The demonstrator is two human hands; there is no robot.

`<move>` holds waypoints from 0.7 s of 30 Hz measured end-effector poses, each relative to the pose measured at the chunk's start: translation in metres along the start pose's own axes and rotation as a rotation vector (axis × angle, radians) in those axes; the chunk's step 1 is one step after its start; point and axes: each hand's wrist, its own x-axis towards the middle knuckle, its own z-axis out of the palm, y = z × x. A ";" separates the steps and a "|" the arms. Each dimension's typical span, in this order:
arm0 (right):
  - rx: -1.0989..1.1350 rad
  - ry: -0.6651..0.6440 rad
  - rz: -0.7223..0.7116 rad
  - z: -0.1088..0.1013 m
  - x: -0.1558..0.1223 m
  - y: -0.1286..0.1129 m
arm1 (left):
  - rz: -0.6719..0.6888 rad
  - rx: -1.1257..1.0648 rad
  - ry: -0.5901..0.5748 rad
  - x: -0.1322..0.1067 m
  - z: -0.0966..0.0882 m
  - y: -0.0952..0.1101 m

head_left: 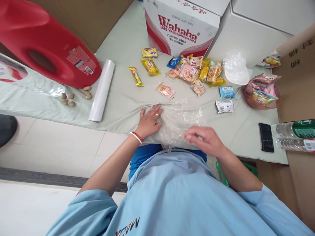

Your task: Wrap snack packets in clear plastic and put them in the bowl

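A thin, crinkled piece of clear plastic (176, 121) lies at the near edge of the cloth-covered table; whether it is a bag or a sheet I cannot tell. My left hand (150, 122) rests flat, fingers stretched out, along the plastic's left edge. Above its right side is my right hand (205, 139), fingers curled together and slightly blurred; anything between them is hidden. Beyond the plastic lie a pink-wrapped cracker (165, 90) and a small wrapped snack (198, 88). A pile of packaged snacks (189, 70) sits farther back.
A white plastic roll (101, 91), several brown nuts (70, 96) and a large red jug (54, 46) are at left. A Wahaba carton (182, 28) stands at the back. To the right are a white bowl (237, 78), a pinkish snack bowl (248, 95), a black phone (266, 137) and water bottles (285, 130).
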 end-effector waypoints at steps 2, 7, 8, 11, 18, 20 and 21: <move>-0.198 0.160 0.066 -0.003 0.022 0.023 | 0.026 0.001 -0.047 0.007 -0.004 0.003; -0.593 0.051 0.152 0.039 0.053 0.085 | 0.061 0.004 -0.076 0.012 -0.024 -0.016; -0.625 0.059 0.177 0.048 0.053 0.091 | 0.034 0.012 -0.033 0.008 -0.030 -0.020; -0.658 0.115 0.225 0.062 0.048 0.093 | -0.103 0.034 0.253 -0.012 -0.047 -0.009; -0.643 0.105 0.233 0.062 0.054 0.080 | 0.113 -0.057 0.336 -0.008 -0.016 0.091; -0.645 0.106 0.224 0.059 0.048 0.084 | 0.061 0.044 0.275 0.006 0.003 0.085; -0.654 0.112 0.224 0.056 0.041 0.088 | 0.022 0.093 0.259 0.011 0.011 0.075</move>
